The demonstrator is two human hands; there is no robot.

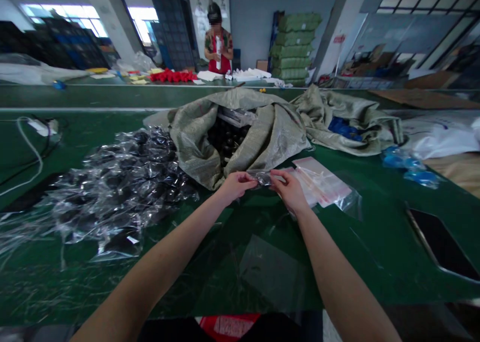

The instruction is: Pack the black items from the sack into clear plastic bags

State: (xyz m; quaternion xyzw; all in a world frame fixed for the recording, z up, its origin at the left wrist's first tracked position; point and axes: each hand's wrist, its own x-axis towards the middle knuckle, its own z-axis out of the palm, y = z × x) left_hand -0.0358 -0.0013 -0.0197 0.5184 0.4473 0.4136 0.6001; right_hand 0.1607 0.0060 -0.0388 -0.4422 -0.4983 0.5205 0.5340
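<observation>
Here's the big green table point(393, 287), spreading across the whole scene! Beyond its far edge stands a co-worker point(225, 64) in a red apron, both hands on something white. Back on this side, near the middle of the far edge, a large woven sack point(273, 137) sits with its mouth wide open. Off toward the left edge, there's a broad, shiny heap point(123, 177) of black things in clear wrapping. A second sack point(348, 107), slumped near the far right corner, shows blue plastic point(343, 127) inside. Over toward the near right corner lies a phone point(442, 242), and between it and the open sack, a fanned pile of flat clear bags point(322, 179). Now the hands! Left hand point(238, 186) has thumb and fingers pinched on one end, right hand point(288, 187) pinches the other, and between them is the small clear bag point(263, 179), something dark inside, just in front of the open sack and well in from the near edge. Smallest of all, round black balls point(228, 139) crowd that sack's mouth.
</observation>
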